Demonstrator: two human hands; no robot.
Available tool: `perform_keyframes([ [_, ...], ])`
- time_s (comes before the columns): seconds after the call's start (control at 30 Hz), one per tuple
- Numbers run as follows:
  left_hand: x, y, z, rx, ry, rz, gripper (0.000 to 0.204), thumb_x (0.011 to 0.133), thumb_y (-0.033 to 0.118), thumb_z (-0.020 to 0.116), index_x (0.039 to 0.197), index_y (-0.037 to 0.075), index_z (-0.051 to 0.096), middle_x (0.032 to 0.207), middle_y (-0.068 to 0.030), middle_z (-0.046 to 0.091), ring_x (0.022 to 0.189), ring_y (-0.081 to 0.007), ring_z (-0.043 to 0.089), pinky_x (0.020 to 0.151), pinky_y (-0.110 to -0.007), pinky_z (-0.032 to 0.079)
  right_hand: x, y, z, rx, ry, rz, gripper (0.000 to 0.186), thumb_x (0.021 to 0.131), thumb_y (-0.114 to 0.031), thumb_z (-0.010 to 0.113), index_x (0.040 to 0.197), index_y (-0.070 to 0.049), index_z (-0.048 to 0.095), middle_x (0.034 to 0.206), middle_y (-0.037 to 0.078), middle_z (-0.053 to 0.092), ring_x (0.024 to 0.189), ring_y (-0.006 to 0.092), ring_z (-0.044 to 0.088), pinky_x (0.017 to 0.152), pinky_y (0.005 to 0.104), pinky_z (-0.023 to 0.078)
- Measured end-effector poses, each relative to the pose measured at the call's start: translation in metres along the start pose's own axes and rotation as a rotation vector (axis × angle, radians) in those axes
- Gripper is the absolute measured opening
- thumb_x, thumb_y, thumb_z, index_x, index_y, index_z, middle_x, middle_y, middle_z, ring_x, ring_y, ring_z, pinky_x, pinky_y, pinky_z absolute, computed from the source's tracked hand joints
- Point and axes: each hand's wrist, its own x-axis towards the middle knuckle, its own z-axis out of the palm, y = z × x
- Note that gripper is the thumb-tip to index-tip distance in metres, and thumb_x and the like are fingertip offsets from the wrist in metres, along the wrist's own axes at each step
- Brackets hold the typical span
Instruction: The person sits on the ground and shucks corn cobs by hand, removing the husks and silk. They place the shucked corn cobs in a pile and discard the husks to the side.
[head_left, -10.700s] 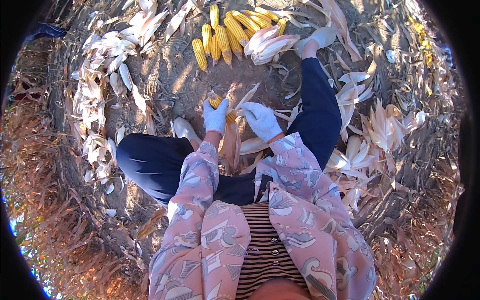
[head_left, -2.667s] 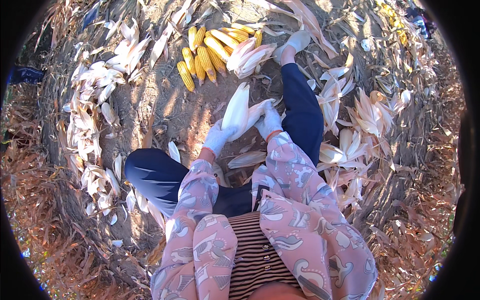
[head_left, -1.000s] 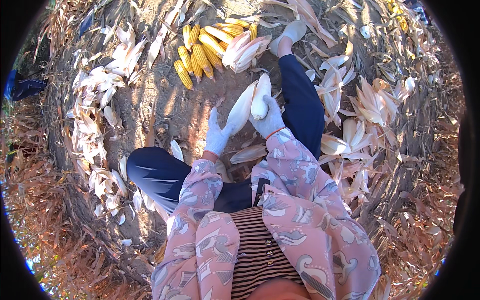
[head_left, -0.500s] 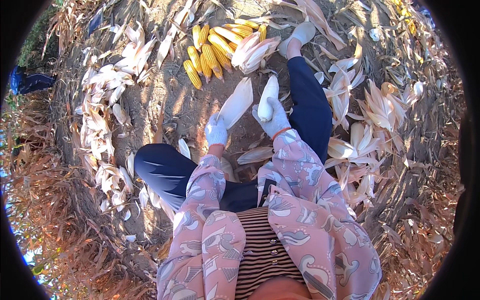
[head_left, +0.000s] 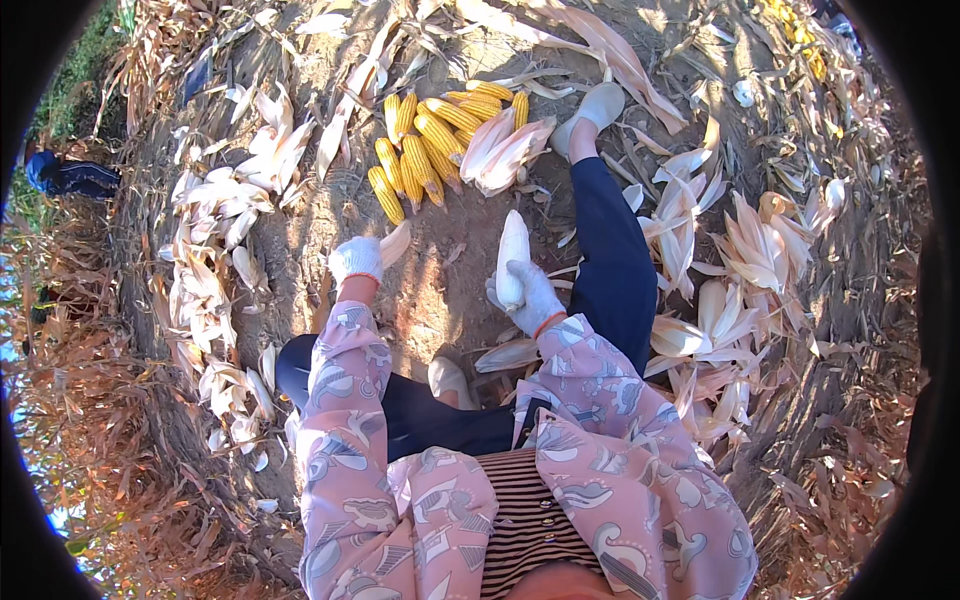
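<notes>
My right hand (head_left: 530,297), in a white glove, is wrapped round an ear of corn (head_left: 513,250) still sheathed in pale, whitish husk, its tip pointing away from me. To the left, my gloved left hand (head_left: 356,260) is closed on a loose corn husk (head_left: 396,243) that sticks out on its right side; its fingertips are hidden. Beyond both hands lies a pile of bare yellow corn cobs (head_left: 418,155). Against the pile's right side rests a bunch of pinkish husks (head_left: 505,152).
Heaps of stripped husks curve along the left (head_left: 205,260) and the right (head_left: 715,310). My outstretched leg (head_left: 612,240) and shoe (head_left: 595,105) border the right side. One husk (head_left: 507,355) lies on the soil by my right sleeve. Dry stalks cover the outer ground.
My left hand has swung left with the pulled-off husk, away from the ear. My right hand has drawn slightly left and nearer, still gripping the ear of corn.
</notes>
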Motion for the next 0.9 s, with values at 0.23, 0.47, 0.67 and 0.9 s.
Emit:
perform_keyframes([
  [0.23,0.035,-0.012,-0.041,-0.772,0.375,0.103,0.027,0.086,0.018,0.058,0.105,0.004,0.071,0.099,-0.0134,0.072,0.089,-0.0253,0.069,0.080,-0.037,0.053,-0.001,-0.007,0.016,-0.006,0.001,-0.015,0.052,0.089,-0.013,0.058,0.135,-0.009,0.036,0.107,0.018,0.057,0.088,0.0315,0.065,0.077,0.0448,0.058],
  [0.47,0.140,0.101,-0.027,-1.362,0.400,0.216,0.033,0.087,0.023,0.058,0.107,-0.001,0.068,0.095,-0.0149,0.071,0.086,-0.0229,0.068,0.081,-0.033,0.050,0.000,-0.002,0.024,0.005,0.000,0.056,0.047,0.090,-0.011,0.058,0.132,-0.007,0.036,0.112,0.016,0.051,0.094,0.0306,0.062,0.077,0.0421,0.059],
  [0.67,0.177,0.164,-0.040,-1.199,0.302,0.288,0.036,0.085,0.030,0.060,0.104,0.001,0.069,0.093,-0.0154,0.071,0.087,-0.0241,0.068,0.081,-0.035,0.050,-0.002,-0.009,0.035,0.043,-0.006,0.053,0.054,0.088,-0.011,0.059,0.136,-0.008,0.033,0.116,0.015,0.049,0.098,0.0327,0.061,0.083,0.0445,0.057],
  [0.9,0.197,0.164,-0.050,-1.156,0.217,0.305,0.059,0.080,0.033,0.070,0.128,0.002,0.057,0.125,-0.0160,0.061,0.114,-0.0265,0.059,0.097,-0.035,0.045,0.005,-0.007,0.036,0.038,-0.006,0.051,0.052,0.089,-0.009,0.057,0.136,-0.007,0.034,0.113,0.015,0.054,0.094,0.0296,0.064,0.079,0.0414,0.058],
])
